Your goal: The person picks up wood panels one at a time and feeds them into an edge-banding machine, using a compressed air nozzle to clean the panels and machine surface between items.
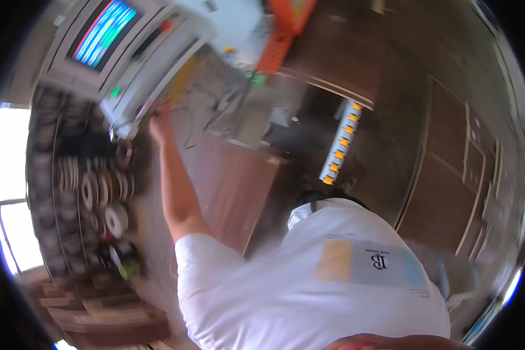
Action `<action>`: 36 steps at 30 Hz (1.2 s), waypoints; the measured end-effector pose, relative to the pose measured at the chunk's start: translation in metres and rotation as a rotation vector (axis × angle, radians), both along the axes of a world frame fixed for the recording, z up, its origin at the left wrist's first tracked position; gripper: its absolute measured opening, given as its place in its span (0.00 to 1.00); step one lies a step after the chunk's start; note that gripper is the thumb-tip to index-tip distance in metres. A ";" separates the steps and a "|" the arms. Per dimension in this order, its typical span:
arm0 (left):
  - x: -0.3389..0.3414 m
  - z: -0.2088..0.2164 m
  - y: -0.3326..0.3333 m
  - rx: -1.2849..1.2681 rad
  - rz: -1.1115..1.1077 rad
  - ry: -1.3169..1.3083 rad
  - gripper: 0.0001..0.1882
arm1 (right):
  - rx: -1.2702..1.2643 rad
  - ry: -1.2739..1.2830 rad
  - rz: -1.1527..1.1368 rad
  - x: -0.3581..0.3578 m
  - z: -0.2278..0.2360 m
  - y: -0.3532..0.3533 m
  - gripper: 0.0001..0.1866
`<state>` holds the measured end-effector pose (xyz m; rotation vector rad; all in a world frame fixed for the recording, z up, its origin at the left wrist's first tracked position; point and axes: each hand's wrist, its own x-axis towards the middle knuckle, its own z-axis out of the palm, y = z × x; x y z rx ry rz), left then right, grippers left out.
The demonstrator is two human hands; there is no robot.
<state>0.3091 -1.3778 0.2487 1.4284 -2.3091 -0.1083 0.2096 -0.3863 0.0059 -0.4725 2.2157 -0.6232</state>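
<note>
White T-shirt [262,297] closest — with left hand [161,123] just beside lower edge of grey console [76,76], can't tell grip or contact through blur — likely hand-to-console step, calling for steady finger placement.

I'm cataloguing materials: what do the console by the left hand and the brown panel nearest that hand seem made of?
Console: perhaps painted metal, from its smooth pale casing; blur leaves plastic possible. Brown panel: probably laminated board, smooth, faintly shiny.

Left of the yellow-and-white strip [342,144] are coiled rolls [102,188] and a bright window [11,163]; to its right lie brown boards [446,186].
</note>
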 end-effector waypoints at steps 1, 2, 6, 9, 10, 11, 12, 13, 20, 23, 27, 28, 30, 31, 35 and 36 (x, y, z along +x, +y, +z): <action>-0.002 -0.010 -0.008 -0.352 0.015 -0.675 0.12 | 0.018 0.027 -0.009 0.010 0.005 -0.003 0.17; -0.017 -0.021 -0.008 -0.679 -0.041 -1.046 0.12 | 0.048 0.080 -0.004 0.018 0.013 -0.008 0.17; -0.024 -0.052 0.028 -0.465 -0.244 0.236 0.11 | 0.083 -0.110 -0.606 0.014 0.074 -0.065 0.17; -0.082 -0.079 0.138 0.140 0.084 0.649 0.17 | 0.120 0.030 -0.672 0.025 0.057 -0.057 0.18; -0.057 -0.104 0.133 -0.016 -0.026 0.601 0.18 | 0.050 0.034 -0.670 0.009 0.056 -0.071 0.19; -0.124 -0.090 0.240 0.263 -0.209 0.800 0.18 | 0.052 0.043 -0.787 0.028 0.053 -0.053 0.19; -0.179 -0.065 0.350 0.553 -0.336 0.990 0.17 | 0.086 0.008 -0.876 0.050 0.052 -0.035 0.19; -0.182 -0.063 0.380 0.701 -0.447 0.945 0.17 | 0.068 -0.017 -0.854 0.048 0.048 -0.032 0.19; -0.227 -0.056 0.622 0.649 -1.496 -0.064 0.14 | -0.218 0.007 -0.940 0.032 0.007 0.044 0.19; -0.234 -0.068 0.683 0.512 -1.799 -0.257 0.14 | -0.369 -0.238 -1.357 0.026 0.009 0.082 0.17; -0.247 -0.102 0.742 0.676 -1.845 -0.484 0.15 | -0.283 -0.178 -1.495 0.048 -0.005 0.142 0.16; -0.251 -0.102 0.756 0.702 -1.809 -0.547 0.15 | -0.285 -0.215 -1.539 0.059 -0.010 0.151 0.15; -0.261 -0.102 0.781 0.749 -1.768 -0.628 0.16 | -0.279 -0.301 -1.595 0.077 -0.017 0.168 0.14; -0.268 -0.102 0.793 0.771 -1.751 -0.674 0.16 | -0.277 -0.352 -1.618 0.086 -0.020 0.173 0.13; -0.318 -0.105 0.839 0.751 -1.861 -0.753 0.16 | -0.271 -0.452 -1.778 0.164 -0.084 0.169 0.11; -0.333 -0.111 0.847 0.747 -1.872 -0.788 0.16 | -0.250 -0.500 -1.822 0.182 -0.102 0.158 0.11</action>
